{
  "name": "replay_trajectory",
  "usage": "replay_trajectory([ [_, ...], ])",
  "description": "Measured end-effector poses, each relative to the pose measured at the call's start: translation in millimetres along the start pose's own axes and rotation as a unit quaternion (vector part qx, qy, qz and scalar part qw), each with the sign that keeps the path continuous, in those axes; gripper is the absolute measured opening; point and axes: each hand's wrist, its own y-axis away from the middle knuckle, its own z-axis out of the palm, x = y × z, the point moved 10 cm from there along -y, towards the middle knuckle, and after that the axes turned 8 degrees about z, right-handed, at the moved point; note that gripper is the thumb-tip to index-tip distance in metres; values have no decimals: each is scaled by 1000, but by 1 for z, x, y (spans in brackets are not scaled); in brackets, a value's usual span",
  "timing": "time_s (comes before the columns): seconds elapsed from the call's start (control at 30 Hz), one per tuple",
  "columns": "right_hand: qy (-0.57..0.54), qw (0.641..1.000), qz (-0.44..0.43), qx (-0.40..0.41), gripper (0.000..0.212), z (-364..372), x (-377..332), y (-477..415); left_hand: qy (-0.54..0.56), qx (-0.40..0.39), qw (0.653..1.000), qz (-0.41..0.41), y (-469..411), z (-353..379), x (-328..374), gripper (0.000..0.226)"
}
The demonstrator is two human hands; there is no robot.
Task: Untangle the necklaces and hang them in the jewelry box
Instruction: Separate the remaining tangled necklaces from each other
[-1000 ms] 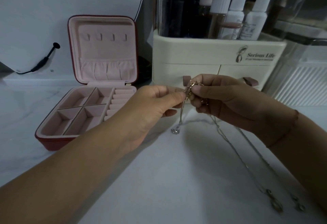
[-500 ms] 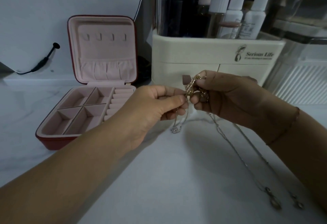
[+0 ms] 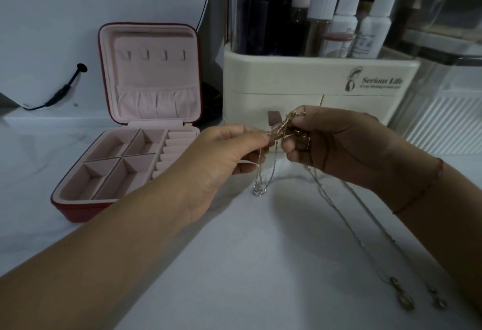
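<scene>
The left hand (image 3: 229,157) and right hand (image 3: 339,147) each pinch, thumb to forefinger, a knot of thin gold and silver necklaces (image 3: 283,127) held above the white tabletop (image 3: 247,251), chains (image 3: 339,215) trailing down onto it. The red jewelry box (image 3: 78,209), pink-lined, stands open at left with 4 hooks (image 3: 147,54); the cream organizer (image 3: 300,79) behind reads "Serious Life".

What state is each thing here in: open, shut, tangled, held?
Jewelry box: open, lid upright, no necklace hung yet.
Necklaces: knotted together, chains trailing onto the table.
Left hand: pinches the knot.
Right hand: pinches the knot too.
Organizer drawers: shut.
Bottles: upright, capped.
</scene>
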Motion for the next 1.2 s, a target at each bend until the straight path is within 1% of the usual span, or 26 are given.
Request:
replay_trajectory([
  [0.13,-30,999,14,8,8,-3,3,-1,-9,-1,1000,11,1,-1,3,14],
  [0.17,-33,999,23,10,11,-4,5,-2,-13,-2,1000,14,1,0,4,11],
  [0.27,-34,998,55,0,27,-3,14,-4,-11,1,1000,21,2,0,7,6],
  [0.4,-4,996,78,-36,22,5,20,-3,-5,0,1000,26,1,1,8,13],
  [0.5,29,995,80,-56,28,8,22,-3,-5,1,1000,28,2,0,8,13],
  [0.53,41,994,77,-59,26,9,22,-3,-4,0,1000,29,2,0,8,11],
  [0.6,67,994,63,-55,15,10,19,-2,-3,0,1000,30,2,0,8,9],
  [0.63,81,994,51,-45,8,9,18,-2,-4,-1,1000,31,2,0,8,8],
  [0.7,104,994,30,-22,4,6,15,-3,-9,-6,999,30,2,1,8,7],
  [0.77,108,994,19,-18,3,5,14,-4,-16,-19,999,28,2,3,6,9],
  [0.87,91,996,6,-16,7,4,11,-4,-18,-40,999,24,1,6,4,17],
  [0.93,64,998,-7,-8,4,2,6,-3,-20,-54,998,19,1,9,3,14],
  [1.0,38,999,-18,-7,13,2,2,-2,-14,-61,998,5,1,10,-1,10],
  [1.03,30,999,-24,-9,13,2,0,-1,-12,-64,998,0,1,11,-3,9],
  [1.1,28,999,-42,-7,10,1,-6,0,-19,-73,997,-6,0,13,-6,8],
  [1.2,34,997,-62,17,13,-5,-12,2,-32,-98,994,-26,2,19,-12,8],
])
